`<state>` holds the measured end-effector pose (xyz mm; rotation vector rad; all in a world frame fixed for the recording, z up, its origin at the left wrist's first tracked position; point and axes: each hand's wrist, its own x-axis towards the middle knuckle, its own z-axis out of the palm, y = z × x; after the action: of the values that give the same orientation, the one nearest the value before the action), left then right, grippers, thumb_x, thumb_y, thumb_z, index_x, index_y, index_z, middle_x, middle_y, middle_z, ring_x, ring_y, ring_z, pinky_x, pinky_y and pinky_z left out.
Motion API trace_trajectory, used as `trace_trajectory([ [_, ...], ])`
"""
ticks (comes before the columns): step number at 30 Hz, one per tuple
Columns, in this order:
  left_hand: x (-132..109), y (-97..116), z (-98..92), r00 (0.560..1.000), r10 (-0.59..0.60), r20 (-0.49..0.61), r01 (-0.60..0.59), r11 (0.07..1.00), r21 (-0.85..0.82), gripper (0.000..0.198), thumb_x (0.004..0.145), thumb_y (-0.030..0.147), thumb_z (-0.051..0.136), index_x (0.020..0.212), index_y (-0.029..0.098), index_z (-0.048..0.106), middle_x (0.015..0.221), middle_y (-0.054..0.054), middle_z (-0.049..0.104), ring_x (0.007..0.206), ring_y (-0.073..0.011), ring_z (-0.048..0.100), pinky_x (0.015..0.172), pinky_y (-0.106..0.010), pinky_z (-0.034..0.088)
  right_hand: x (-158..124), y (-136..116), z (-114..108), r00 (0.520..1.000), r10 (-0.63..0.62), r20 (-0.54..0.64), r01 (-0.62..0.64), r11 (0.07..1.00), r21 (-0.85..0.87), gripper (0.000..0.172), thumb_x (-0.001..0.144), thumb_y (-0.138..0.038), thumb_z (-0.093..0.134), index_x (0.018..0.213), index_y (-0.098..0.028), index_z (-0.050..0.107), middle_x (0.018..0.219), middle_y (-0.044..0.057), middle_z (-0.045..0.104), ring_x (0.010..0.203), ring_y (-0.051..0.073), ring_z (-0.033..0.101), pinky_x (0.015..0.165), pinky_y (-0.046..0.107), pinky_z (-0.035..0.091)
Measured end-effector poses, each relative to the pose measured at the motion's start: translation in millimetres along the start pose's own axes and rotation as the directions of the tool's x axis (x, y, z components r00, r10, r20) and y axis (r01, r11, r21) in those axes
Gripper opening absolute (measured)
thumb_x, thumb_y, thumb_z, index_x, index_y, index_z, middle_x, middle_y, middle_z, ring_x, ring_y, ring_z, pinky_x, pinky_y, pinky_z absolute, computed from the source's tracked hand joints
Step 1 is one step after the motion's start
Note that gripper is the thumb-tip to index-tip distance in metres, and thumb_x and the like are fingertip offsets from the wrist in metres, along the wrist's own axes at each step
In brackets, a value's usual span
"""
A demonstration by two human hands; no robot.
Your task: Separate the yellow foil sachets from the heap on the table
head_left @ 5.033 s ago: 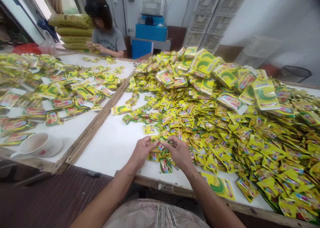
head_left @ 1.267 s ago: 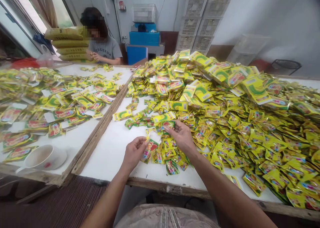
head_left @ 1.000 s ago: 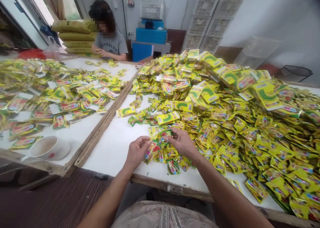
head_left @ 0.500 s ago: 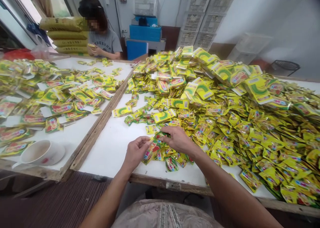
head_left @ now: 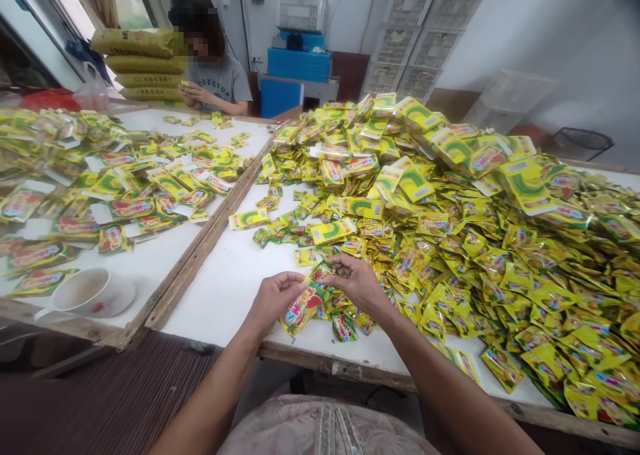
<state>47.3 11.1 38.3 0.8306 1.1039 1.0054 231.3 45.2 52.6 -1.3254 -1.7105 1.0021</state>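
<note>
My left hand (head_left: 280, 298) is closed, thumb and fingers pinching the upper end of a small yellow-green carton (head_left: 303, 308) with a red watermelon print. The carton tilts with its lower end toward the table's front edge. Close beside it, my right hand (head_left: 356, 280) pinches a small green and red sachet (head_left: 323, 272) near the carton's upper end. Whether the sachet is partly inside the carton, I cannot tell. Several loose sachets (head_left: 344, 326) lie under and behind the hands. A yellow carton (head_left: 333, 230) lies flat just beyond them.
A large heap of yellow sachets (head_left: 500, 295) and cartons (head_left: 415, 115) covers the right side. Left of a wooden divider (head_left: 200, 248) lie more cartons (head_left: 130, 208) and a white cup (head_left: 93, 294) of brownish liquid. Across the table a person (head_left: 213, 75) sits holding a small yellow item.
The carton in my left hand has come into fuller view, its printed face showing more. My right hand keeps its pinch near the carton's upper end. The whole view has shifted slightly.
</note>
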Motion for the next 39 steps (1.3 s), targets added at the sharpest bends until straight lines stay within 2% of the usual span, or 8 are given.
trace_trajectory([
  [5, 1.0, -2.3, 1.7, 1.0, -0.022, -0.022, 0.023, 0.999, 0.028, 0.037, 0.057, 0.039, 0.077, 0.081, 0.013, 0.067, 0.07, -0.005, 0.071, 0.062, -0.0167, 0.065, 0.061, -0.026, 0.05, -2.3, -7.7, -7.1, 1.0, -0.009, -0.027, 0.008, 0.999, -0.049, 0.019, 0.074, -0.036, 0.063, 0.084, -0.021, 0.067, 0.085, 0.003, 0.066, 0.078, 0.018, 0.059, 0.071, 0.03, 0.044],
  [9, 1.6, -1.0, -1.1, 0.999, -0.034, -0.006, 0.034, 0.999, 0.003, 0.037, 0.056, 0.039, 0.078, 0.081, 0.013, 0.067, 0.069, -0.004, 0.071, 0.061, -0.0167, 0.065, 0.06, -0.026, 0.05, 4.4, -21.3, -17.0, 0.981, -0.11, 0.161, 0.136, 0.978, -0.16, 0.013, 0.076, -0.024, 0.062, 0.085, -0.023, 0.07, 0.085, 0.003, 0.067, 0.08, 0.018, 0.06, 0.074, 0.029, 0.043],
  [15, 1.8, -1.7, -4.2, 0.998, -0.052, 0.025, 0.052, 0.998, -0.023, 0.033, 0.055, 0.035, 0.079, 0.078, 0.013, 0.069, 0.07, -0.004, 0.072, 0.059, -0.0147, 0.064, 0.058, -0.024, 0.049, 17.9, -30.7, -13.6, 0.916, -0.101, 0.389, 0.227, 0.929, -0.293, 0.01, 0.071, -0.016, 0.066, 0.076, -0.022, 0.071, 0.071, 0.0, 0.063, 0.069, 0.014, 0.057, 0.064, 0.025, 0.039],
  [22, 1.7, 0.7, -0.8, 0.998, -0.06, 0.002, 0.06, 0.995, -0.078, 0.033, 0.054, 0.034, 0.08, 0.077, 0.013, 0.07, 0.068, -0.005, 0.072, 0.057, -0.0152, 0.064, 0.057, -0.025, 0.049, 8.9, -20.0, -5.2, 0.981, -0.023, 0.191, 0.036, 0.997, -0.067, 0.033, 0.068, -0.024, 0.068, 0.099, -0.02, 0.058, 0.081, 0.0, 0.06, 0.072, 0.013, 0.056, 0.064, 0.025, 0.044],
  [26, 3.6, -0.7, 0.9, 1.0, -0.006, -0.03, 0.002, 0.993, -0.116, 0.032, 0.056, 0.033, 0.079, 0.079, 0.013, 0.07, 0.066, -0.004, 0.071, 0.059, -0.015, 0.064, 0.059, -0.024, 0.05, -4.5, -20.4, -1.1, 0.997, 0.004, 0.076, -0.002, 1.0, -0.022, 0.026, 0.07, -0.021, 0.062, 0.095, -0.021, 0.055, 0.077, 0.0, 0.061, 0.069, 0.013, 0.058, 0.066, 0.027, 0.046],
  [29, 4.6, -4.1, 2.6, 0.998, -0.002, -0.058, -0.006, 0.992, -0.128, 0.032, 0.056, 0.033, 0.079, 0.079, 0.013, 0.069, 0.068, -0.004, 0.072, 0.059, -0.0143, 0.064, 0.059, -0.024, 0.05, -12.9, -20.4, 7.7, 0.993, 0.056, 0.108, -0.062, 0.996, 0.058, 0.024, 0.071, -0.017, 0.057, 0.094, -0.021, 0.052, 0.071, -0.001, 0.062, 0.066, 0.014, 0.059, 0.063, 0.026, 0.045],
  [33, 2.1, -6.5, 2.6, 0.997, -0.067, 0.044, 0.07, 0.994, -0.079, 0.036, 0.057, 0.032, 0.08, 0.085, 0.013, 0.067, 0.072, -0.003, 0.072, 0.062, -0.015, 0.064, 0.061, -0.024, 0.049, -17.9, -21.2, 14.8, 0.981, 0.133, 0.137, -0.147, 0.984, 0.096, 0.029, 0.076, -0.023, 0.053, 0.104, -0.02, 0.044, 0.068, -0.002, 0.063, 0.058, 0.012, 0.056, 0.054, 0.023, 0.04],
  [39, -3.6, -10.5, 3.2, 0.986, -0.062, 0.156, 0.069, 0.997, -0.039, 0.036, 0.057, 0.032, 0.079, 0.084, 0.013, 0.065, 0.065, -0.001, 0.068, 0.062, -0.0155, 0.063, 0.064, -0.025, 0.048, -17.7, -35.6, 16.5, 0.922, 0.137, 0.362, -0.156, 0.988, 0.024, 0.042, 0.081, -0.031, 0.05, 0.12, -0.019, 0.039, 0.053, -0.008, 0.052, 0.047, 0.01, 0.046, 0.047, 0.02, 0.029],
])
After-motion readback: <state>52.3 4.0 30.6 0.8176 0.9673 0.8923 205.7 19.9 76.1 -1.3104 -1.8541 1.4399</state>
